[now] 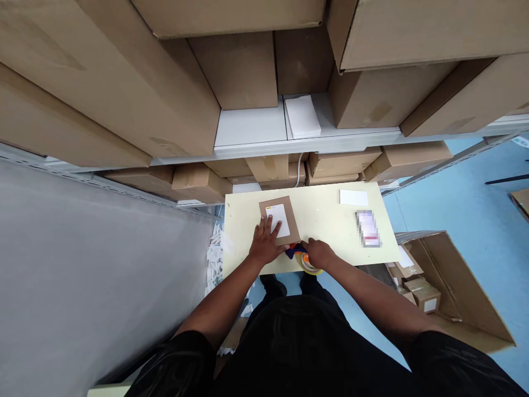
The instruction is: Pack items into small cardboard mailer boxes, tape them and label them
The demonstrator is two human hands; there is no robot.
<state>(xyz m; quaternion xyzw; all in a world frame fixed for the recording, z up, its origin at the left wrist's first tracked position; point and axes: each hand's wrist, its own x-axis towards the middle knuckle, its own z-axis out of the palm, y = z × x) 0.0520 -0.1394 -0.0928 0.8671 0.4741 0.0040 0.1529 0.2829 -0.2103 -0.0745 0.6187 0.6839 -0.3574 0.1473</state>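
A small flat brown cardboard box (285,212) with a white label (278,219) lies on a pale yellow table (326,220). My left hand (265,242) presses flat on its near end, fingers stretched out. My right hand (317,255) is closed on a tape dispenser (305,259) with a blue-orange body and a yellowish tape roll, held at the box's near right corner by the table's front edge.
A white card (354,197) and a blurred packet (367,227) lie on the table's right side. Shelves of large cardboard boxes (231,71) rise behind. An open carton (446,281) with small boxes stands on the blue floor at right. White slips (215,259) litter the left.
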